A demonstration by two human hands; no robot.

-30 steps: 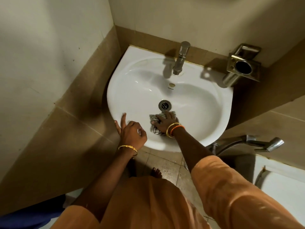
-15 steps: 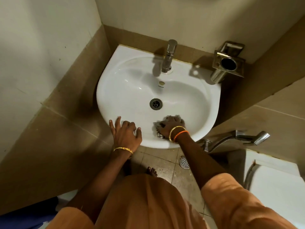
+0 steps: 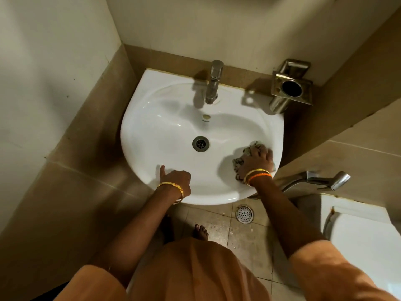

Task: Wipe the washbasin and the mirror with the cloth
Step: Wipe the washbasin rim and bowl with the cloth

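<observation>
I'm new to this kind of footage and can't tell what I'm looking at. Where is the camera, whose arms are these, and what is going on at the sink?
There is no machine here. The camera sits on a person's head and looks down, so the arms are the wearer's own. Below is a white washbasin with a tap at the back and a drain in the middle. The right hand presses a patterned cloth against the basin's inner right side, by the rim. The left hand rests on the front rim, holding nothing. A metal holder hangs on the wall to the right. No mirror is in view.
</observation>
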